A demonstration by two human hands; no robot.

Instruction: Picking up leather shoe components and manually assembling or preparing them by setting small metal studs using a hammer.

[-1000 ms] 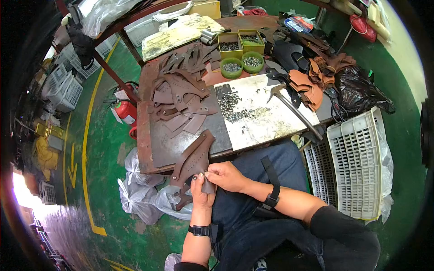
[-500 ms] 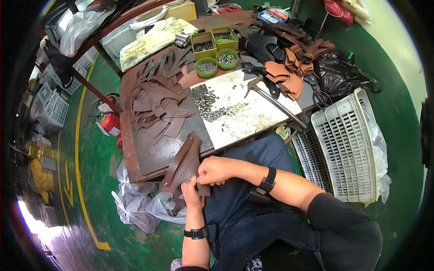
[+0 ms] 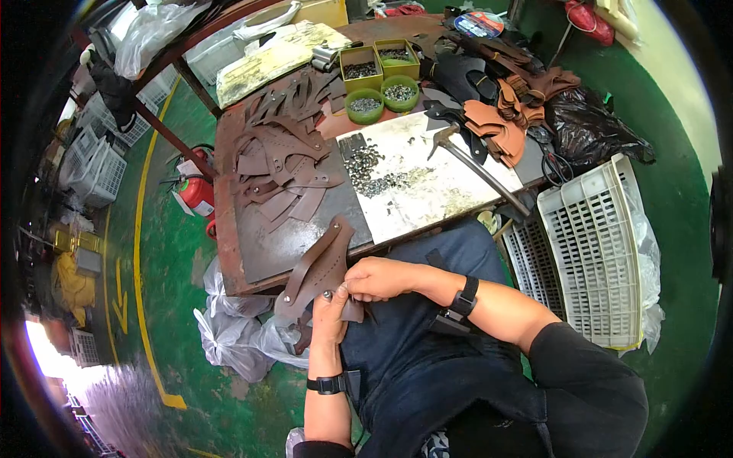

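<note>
Leather piece [image 3: 317, 275]: brown, matt, smooth. Bench [image 3: 267, 244]: rusty, rough metal. Rivets [image 3: 374, 172] on it: shiny metal. Crate [image 3: 595, 244] beside bench: white plastic.

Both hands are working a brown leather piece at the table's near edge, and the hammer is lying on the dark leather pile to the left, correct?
Not quite. The head view shows both hands, left hand and right hand, on the brown leather piece at the table's near edge, but the hammer lies on the pale slab to the right, not on the leather pile.

leather piece [image 3: 317, 271]: lower end hidden by hands | small metal parts [image 3: 376, 172]: too small to tell
</note>
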